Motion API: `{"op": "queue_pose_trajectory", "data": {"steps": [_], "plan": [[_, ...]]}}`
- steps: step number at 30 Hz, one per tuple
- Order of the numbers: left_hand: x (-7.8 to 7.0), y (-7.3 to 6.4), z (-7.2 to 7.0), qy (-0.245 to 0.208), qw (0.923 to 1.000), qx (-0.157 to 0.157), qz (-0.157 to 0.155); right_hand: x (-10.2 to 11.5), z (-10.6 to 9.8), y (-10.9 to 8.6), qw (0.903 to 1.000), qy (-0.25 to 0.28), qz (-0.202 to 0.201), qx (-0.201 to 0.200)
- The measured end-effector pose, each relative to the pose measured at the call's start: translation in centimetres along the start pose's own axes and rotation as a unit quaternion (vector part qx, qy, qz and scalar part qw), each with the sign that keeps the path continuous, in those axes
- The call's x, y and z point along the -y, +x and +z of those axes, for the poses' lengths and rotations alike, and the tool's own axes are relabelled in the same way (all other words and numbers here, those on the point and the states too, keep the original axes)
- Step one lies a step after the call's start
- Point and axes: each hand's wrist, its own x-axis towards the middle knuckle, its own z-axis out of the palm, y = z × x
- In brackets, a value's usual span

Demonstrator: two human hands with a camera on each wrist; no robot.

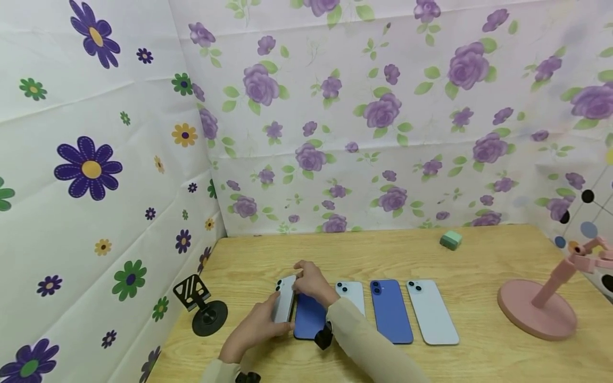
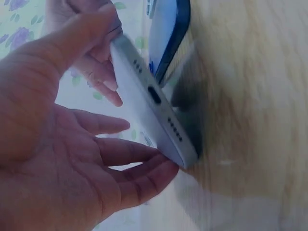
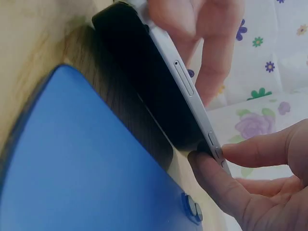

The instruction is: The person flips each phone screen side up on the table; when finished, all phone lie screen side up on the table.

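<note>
The white phone (image 1: 284,303) tilts just left of the blue phone (image 1: 308,318), its lower end gripped by the left hand (image 1: 260,320), its raised side pinched by the right hand (image 1: 313,281). Light, even pressure from both probably steadies it best

The head view is bright, wrist views hazier.

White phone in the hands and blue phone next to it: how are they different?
The held phone is silvery white; the blue phone is blue. The held phone is tilted, gripped by the left hand and right hand; the blue phone lies flat on the table. Both have two cameras on the back.
</note>
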Motion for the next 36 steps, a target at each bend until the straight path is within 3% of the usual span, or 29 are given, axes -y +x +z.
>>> {"op": "queue_pose_trajectory", "data": {"steps": [9,14,19,23,27,36], "plan": [[-0.2,0.2,-0.4,-0.005,0.9997,-0.017,0.015,0.4,0.4,-0.7,0.9984,0.051,0.016,-0.021],[0.2,0.2,-0.8,-0.053,0.9985,-0.009,0.012,0.5,1.0,-1.0,0.9968,0.077,0.019,-0.01],[0.6,0.1,-1.3,-0.128,0.9917,0.005,0.001,0.5,1.5,-1.4,0.9966,0.081,0.01,0.013],[0.6,0.0,-1.6,-0.174,0.9844,0.021,0.01,0.3,1.7,-1.6,0.9962,0.081,0.005,0.034],[0.7,0.0,-1.8,-0.202,0.9785,0.037,0.019,0.2,1.8,-2.0,0.9944,0.092,0.01,0.051],[0.7,0.0,-2.0,-0.236,0.9707,0.044,0.009,0.0,2.3,-2.8,0.9917,0.092,0.033,0.083]]}}
